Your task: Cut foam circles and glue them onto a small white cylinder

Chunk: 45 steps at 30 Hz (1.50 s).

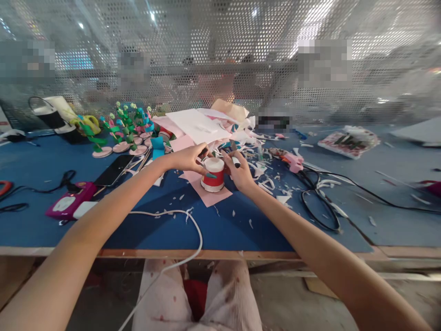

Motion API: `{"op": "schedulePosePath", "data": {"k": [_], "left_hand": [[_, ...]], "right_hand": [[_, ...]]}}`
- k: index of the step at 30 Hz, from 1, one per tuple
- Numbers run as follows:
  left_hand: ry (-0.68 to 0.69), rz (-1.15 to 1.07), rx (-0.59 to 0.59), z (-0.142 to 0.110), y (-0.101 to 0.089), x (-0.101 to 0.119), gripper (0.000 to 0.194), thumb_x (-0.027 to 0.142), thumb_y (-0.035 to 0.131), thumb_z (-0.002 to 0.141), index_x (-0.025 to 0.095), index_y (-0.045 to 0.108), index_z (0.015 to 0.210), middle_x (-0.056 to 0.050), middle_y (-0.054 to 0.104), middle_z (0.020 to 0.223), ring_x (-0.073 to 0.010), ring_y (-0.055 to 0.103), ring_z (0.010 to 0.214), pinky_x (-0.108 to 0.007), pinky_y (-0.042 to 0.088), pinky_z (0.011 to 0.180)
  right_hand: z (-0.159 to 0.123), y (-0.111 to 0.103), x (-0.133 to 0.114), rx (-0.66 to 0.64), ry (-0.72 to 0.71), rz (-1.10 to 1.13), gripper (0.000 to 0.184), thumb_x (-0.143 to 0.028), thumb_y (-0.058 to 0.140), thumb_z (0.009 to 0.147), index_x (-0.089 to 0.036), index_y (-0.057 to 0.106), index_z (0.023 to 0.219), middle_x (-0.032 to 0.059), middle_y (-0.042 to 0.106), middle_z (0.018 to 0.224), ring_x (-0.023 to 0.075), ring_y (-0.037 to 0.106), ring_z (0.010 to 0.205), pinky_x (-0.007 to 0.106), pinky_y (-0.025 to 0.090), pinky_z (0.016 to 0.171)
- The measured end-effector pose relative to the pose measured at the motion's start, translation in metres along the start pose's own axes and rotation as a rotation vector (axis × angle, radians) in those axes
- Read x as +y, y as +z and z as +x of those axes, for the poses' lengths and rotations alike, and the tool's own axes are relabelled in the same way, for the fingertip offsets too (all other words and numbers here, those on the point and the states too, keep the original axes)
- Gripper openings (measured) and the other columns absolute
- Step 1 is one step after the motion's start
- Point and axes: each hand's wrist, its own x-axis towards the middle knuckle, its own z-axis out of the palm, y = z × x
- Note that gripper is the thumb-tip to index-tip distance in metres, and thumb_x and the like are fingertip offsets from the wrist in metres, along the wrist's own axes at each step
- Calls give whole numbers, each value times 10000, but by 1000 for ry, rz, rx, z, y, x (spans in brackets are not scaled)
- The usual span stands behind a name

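Note:
A small white cup with a red band (pixel 213 175) stands on a pink sheet (pixel 210 193) on the blue table (pixel 220 225). My left hand (pixel 189 158) is closed on the cup's left side and rim, with a green strip (pixel 209 174) hanging from its fingers across the cup. My right hand (pixel 241 172) presses on the cup's right side and pinches a small dark tool with a white tip (pixel 235 161).
Finished foam flowers on round bases (pixel 124 131) stand at the back left beside a phone (pixel 113 169) and a pink device (pixel 70 204). Paper sheets and scraps (pixel 203 124) lie behind the cup. A pink glue gun (pixel 292 162) and black cable (pixel 320 202) lie right. A white cord (pixel 193 225) crosses the front edge.

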Motion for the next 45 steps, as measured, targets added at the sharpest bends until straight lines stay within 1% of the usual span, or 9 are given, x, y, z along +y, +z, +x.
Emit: {"op": "schedulePosePath", "data": {"k": [5,11,15,20,25,30,33,41,45], "left_hand": [[62,-93,16,3,9,-6,539,443,790,555,206,388,824,-121,598,1077,-286,541,1097,-381,453,841],[81,-189,0,2,12,-6,566,398,824,517,208,373,801,-105,579,1050,-281,557,1085,-386,481,807],[89,-190,-49,-1,9,-6,569,369,837,508,204,392,823,-98,579,1058,-258,558,1067,-356,481,788],[152,-188,-60,0,10,-9,570,424,830,518,188,439,859,-104,589,1039,-250,564,1033,-347,477,769],[171,-144,-15,3,14,-13,694,479,841,497,186,500,1025,-67,584,973,-236,572,985,-335,466,783],[212,-129,-7,4,16,-14,844,496,858,479,197,492,1178,-69,590,983,-239,566,987,-355,441,853],[203,-118,-19,3,16,-15,872,504,851,492,195,477,1217,-76,581,1006,-235,556,988,-367,430,879],[165,-110,-67,4,16,-18,726,566,798,553,194,504,1103,-61,567,963,-201,531,875,-331,433,796],[130,-193,-26,2,16,-14,667,590,757,599,197,507,1076,-104,584,1053,-241,542,992,-360,438,838]], "right_hand": [[9,-7,-3,32,162,245,425,-611,601,739,-262,361,772,4,632,690,195,671,682,333,550,598],[15,-12,-2,120,146,283,394,-574,576,769,-265,334,806,0,651,662,218,705,678,337,560,538],[16,-13,1,113,131,282,407,-605,569,763,-270,352,843,1,655,655,219,698,646,332,544,501],[16,-13,0,133,136,282,410,-607,578,756,-268,356,820,-8,641,621,208,683,611,326,532,487],[16,-12,2,137,139,276,399,-603,580,757,-266,371,805,-17,624,599,203,682,604,324,532,486],[17,-13,7,118,143,257,394,-611,571,757,-265,402,841,22,644,672,267,710,776,398,576,574],[17,-13,8,108,131,248,393,-615,561,760,-265,401,838,25,638,677,274,709,801,411,576,584],[15,-11,4,145,130,283,399,-610,590,752,-265,402,820,-22,604,594,216,683,622,347,534,508],[15,-12,5,137,122,275,403,-620,583,753,-267,404,828,-13,611,616,221,683,646,359,538,526]]}}
